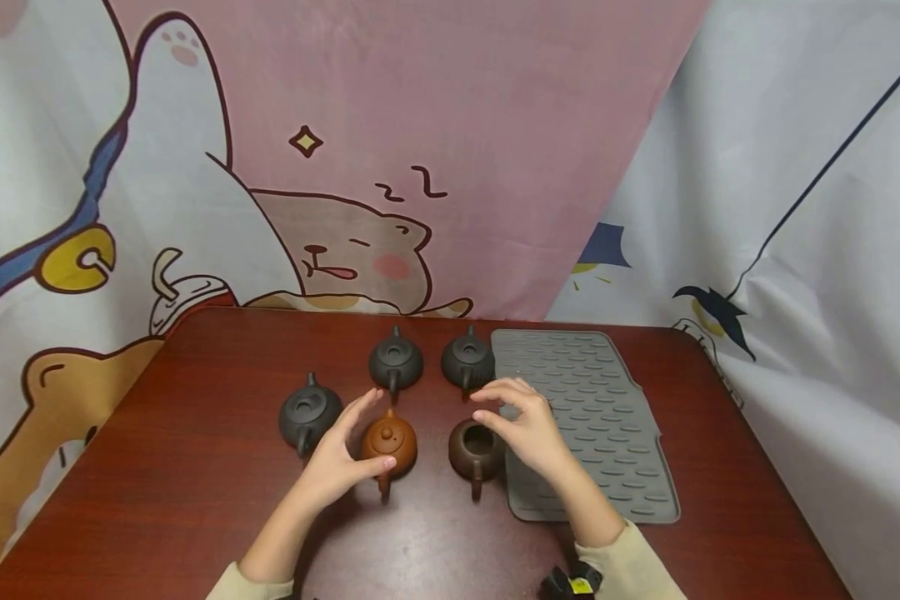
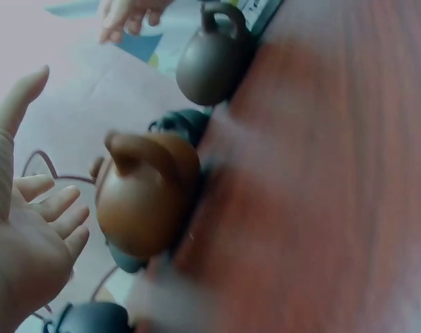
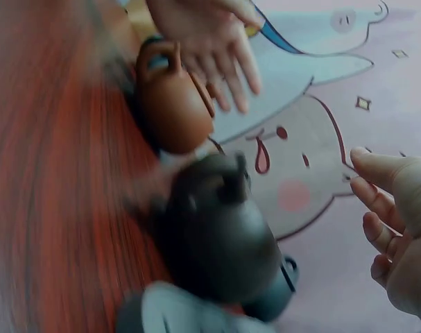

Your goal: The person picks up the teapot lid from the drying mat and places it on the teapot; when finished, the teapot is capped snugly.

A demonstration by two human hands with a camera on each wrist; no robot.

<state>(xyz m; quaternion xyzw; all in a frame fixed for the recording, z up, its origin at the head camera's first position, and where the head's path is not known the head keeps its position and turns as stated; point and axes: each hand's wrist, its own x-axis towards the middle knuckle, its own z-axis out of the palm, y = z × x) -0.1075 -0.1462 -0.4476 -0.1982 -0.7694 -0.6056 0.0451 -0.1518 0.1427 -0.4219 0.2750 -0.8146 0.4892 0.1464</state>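
Note:
An orange-brown clay teapot (image 1: 390,446) stands upright with its lid on and its handle towards me. My left hand (image 1: 337,462) is at its left side, thumb and fingers spread; in the left wrist view the palm (image 2: 37,257) looks apart from the pot. To the right stands a dark brown teapot (image 1: 462,457) with a dark round opening on top and no lid seen on it. Over its right side hovers my right hand (image 1: 528,425), thumb and fingers bent loosely with a gap between them. The right wrist view shows nothing in those fingers (image 3: 383,208).
Two dark grey teapots (image 1: 395,364) (image 1: 468,360) stand further back, and another dark teapot (image 1: 309,412) stands left of my left hand. A grey ridged mat (image 1: 607,433) lies on the right of the red-brown table (image 1: 195,450). A printed cloth (image 1: 457,100) hangs behind.

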